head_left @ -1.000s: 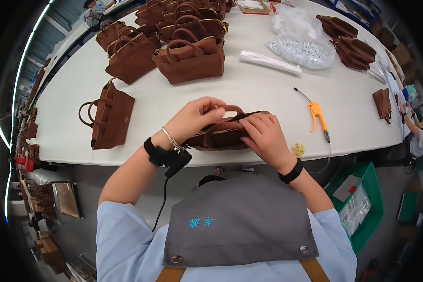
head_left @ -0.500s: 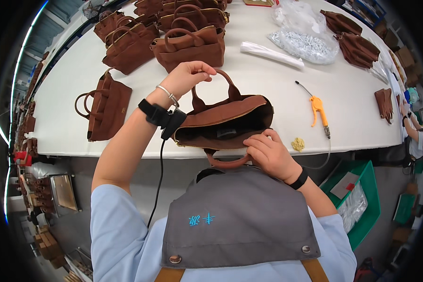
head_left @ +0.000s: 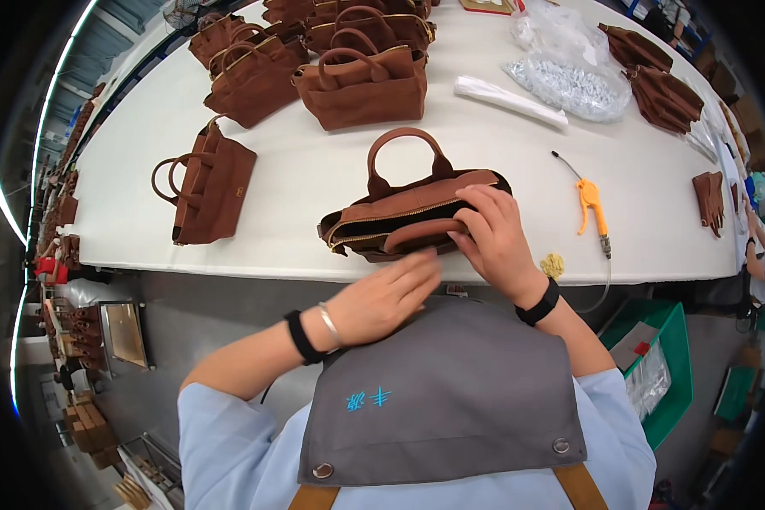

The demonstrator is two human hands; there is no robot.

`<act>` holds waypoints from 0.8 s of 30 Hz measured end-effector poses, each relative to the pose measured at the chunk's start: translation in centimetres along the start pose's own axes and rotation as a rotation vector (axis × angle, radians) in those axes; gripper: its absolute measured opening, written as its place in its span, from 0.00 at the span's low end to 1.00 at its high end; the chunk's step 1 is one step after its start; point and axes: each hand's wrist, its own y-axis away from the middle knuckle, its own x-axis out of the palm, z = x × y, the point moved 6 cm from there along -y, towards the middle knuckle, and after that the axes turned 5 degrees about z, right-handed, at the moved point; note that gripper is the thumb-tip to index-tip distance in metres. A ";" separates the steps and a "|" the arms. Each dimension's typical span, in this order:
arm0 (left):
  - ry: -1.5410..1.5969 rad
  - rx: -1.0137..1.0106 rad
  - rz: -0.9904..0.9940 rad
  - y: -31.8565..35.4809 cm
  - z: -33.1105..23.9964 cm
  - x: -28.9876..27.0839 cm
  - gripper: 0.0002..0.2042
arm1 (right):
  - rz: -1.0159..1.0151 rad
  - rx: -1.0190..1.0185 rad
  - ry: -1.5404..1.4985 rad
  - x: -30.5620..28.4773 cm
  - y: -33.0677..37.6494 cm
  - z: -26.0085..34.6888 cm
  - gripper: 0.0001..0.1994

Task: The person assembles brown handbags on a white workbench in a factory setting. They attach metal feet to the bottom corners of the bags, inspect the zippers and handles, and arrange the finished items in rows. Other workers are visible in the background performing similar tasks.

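clear plastic bag of small white pieces (head_left: 569, 85) sits far right on the table; long white wrapped packet (head_left: 510, 102) lies beside it.

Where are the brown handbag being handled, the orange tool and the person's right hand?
Brown handbag (head_left: 399, 212): head view, on its upper side panel.
Orange tool (head_left: 590, 202): head view, on its orange body.
Right hand (head_left: 495, 234): head view, on the back of the hand.
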 end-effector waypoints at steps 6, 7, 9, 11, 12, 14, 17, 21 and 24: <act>-0.375 -0.467 -0.172 -5.1 3.4 2.2 0.40 | -0.114 0.117 0.004 -0.8 -0.2 -1.2 0.12; -0.409 -0.516 -0.157 -5.9 4.4 2.6 0.43 | -0.132 0.132 -0.011 -1.0 0.0 -1.4 0.12; -0.347 -0.683 -0.092 -6.8 7.8 4.1 0.46 | -0.154 0.157 -0.045 -1.2 0.5 -2.1 0.11; -0.247 -0.788 0.164 -9.0 8.6 2.7 0.44 | -0.175 0.195 -0.064 -1.5 1.5 -3.3 0.11; -0.201 -0.838 0.295 -9.4 8.7 2.3 0.43 | -0.181 0.217 -0.071 -1.6 2.1 -3.7 0.10; -0.455 -0.713 0.152 -10.1 9.4 2.2 0.42 | -0.195 0.264 -0.083 -1.8 3.5 -4.6 0.10; 0.068 -0.832 0.200 -10.0 11.6 2.4 0.38 | -0.215 0.342 -0.110 -2.3 5.7 -5.4 0.08; 0.125 -0.935 0.232 -8.4 13.6 3.3 0.26 | -0.234 0.386 -0.107 -2.8 7.7 -6.2 0.07; 0.164 -0.849 0.091 -6.9 13.5 1.3 0.16 | -0.266 0.389 -0.096 -4.1 8.2 -6.7 0.07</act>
